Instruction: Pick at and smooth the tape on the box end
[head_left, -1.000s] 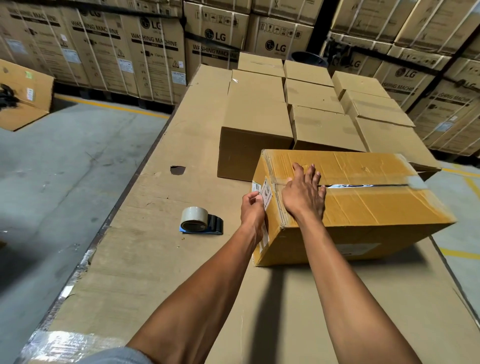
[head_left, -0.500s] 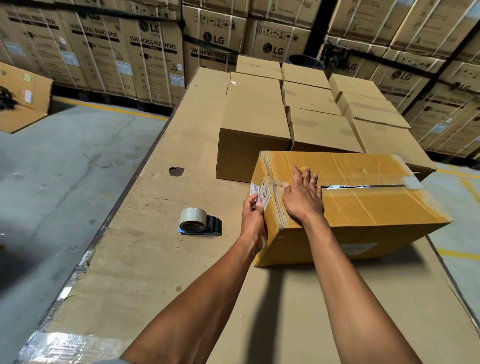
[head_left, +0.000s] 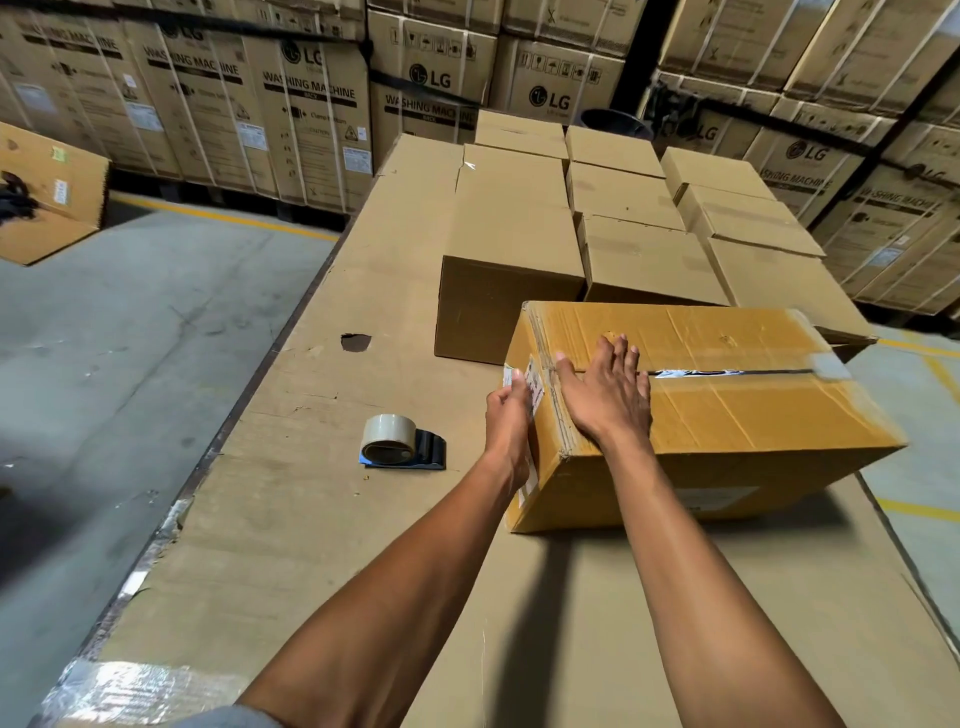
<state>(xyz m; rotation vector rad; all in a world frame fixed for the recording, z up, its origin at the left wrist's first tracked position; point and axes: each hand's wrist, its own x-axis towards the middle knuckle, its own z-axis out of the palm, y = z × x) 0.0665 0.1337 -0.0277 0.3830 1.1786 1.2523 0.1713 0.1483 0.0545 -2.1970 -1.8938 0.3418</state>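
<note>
The right hand (head_left: 605, 397) lies flat with straight fingers on top of the yellow box (head_left: 737, 415), pressing at the near end of the taped seam (head_left: 727, 372). The left hand (head_left: 508, 415) pinches the white label (head_left: 533, 387) at the box's left edge. Compared with a second ago, both hands keep almost the same places, so the label seems still being fixed. The box sits on the desk (head_left: 291, 519), with the tape dispenser (head_left: 402, 442) near its left.
</note>
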